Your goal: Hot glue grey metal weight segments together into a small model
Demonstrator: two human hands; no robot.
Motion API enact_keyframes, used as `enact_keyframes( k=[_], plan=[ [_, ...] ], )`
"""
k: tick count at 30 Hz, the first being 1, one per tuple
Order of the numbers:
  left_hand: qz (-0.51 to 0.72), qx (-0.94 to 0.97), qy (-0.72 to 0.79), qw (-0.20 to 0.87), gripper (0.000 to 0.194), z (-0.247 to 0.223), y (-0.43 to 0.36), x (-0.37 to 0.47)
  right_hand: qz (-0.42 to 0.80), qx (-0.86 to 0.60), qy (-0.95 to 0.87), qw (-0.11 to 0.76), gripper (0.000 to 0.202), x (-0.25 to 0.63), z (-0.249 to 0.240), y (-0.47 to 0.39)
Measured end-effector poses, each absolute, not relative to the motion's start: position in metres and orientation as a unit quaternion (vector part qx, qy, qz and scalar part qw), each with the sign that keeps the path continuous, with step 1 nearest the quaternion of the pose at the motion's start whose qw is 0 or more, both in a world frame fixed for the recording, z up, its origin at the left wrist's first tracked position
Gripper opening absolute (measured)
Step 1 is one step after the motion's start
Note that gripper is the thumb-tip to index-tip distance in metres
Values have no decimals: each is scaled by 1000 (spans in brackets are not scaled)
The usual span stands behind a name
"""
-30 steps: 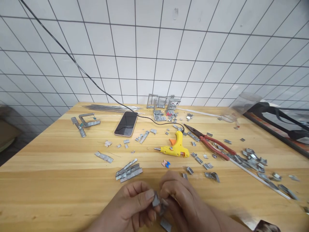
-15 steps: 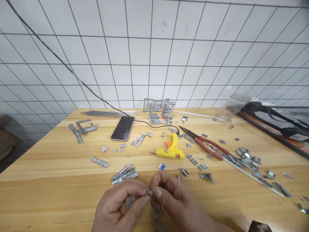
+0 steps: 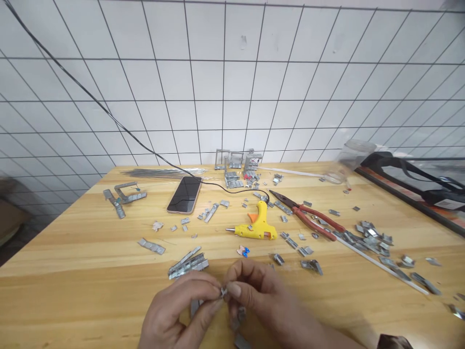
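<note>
My left hand (image 3: 185,308) and my right hand (image 3: 259,298) meet at the front of the wooden table. Between their thumbs and forefingers they pinch one small grey metal piece (image 3: 224,292), mostly covered by the fingertips. A grey metal strip (image 3: 241,341) shows beneath my right hand; whether that hand touches it I cannot tell. Another flat metal piece (image 3: 195,307) is partly hidden behind my left hand. Just beyond the hands lie a stack of folded metal strips (image 3: 189,264) and a small blue and pink bow-like bit (image 3: 243,251).
A yellow glue gun (image 3: 256,229) lies mid-table beside red-handled pliers (image 3: 308,215). A phone (image 3: 184,195) rests further back, near thin metal rods (image 3: 163,172). Small metal frames (image 3: 236,167) stand by the tiled wall. Scattered metal pieces (image 3: 370,237) lie right, along a white stick (image 3: 378,264).
Both hands stay together, with only slight finger movement on the small metal piece. The view has shifted slightly; the things on the table lie as before.
</note>
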State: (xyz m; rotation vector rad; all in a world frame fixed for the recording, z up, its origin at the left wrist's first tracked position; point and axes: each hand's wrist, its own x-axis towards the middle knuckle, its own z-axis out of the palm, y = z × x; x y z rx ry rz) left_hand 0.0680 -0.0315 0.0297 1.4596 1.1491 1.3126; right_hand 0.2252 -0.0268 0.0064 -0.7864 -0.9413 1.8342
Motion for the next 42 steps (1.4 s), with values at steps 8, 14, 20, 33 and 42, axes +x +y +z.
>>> enact_keyframes(
  k=[8, 14, 20, 33, 42],
  plan=[
    [484, 427, 465, 606, 14, 17, -17, 63, 427, -499, -632, 412, 23, 259, 24, -11],
    [484, 227, 471, 702, 30, 18, -13, 59, 152, -562, -768, 267, 28, 294, 19, 16],
    [447, 200, 447, 748, 30, 23, -12, 53, 74, -605, -780, 142, 54, 314, 10, 32],
    [469, 159, 442, 748, 15, 23, -7, 47, 117, -583, -795, 124, 47, 307, 20, 30],
    [451, 178, 440, 756, 15, 20, -8, 47, 89, -618, -768, 143, 21, 279, 20, 48]
  ],
)
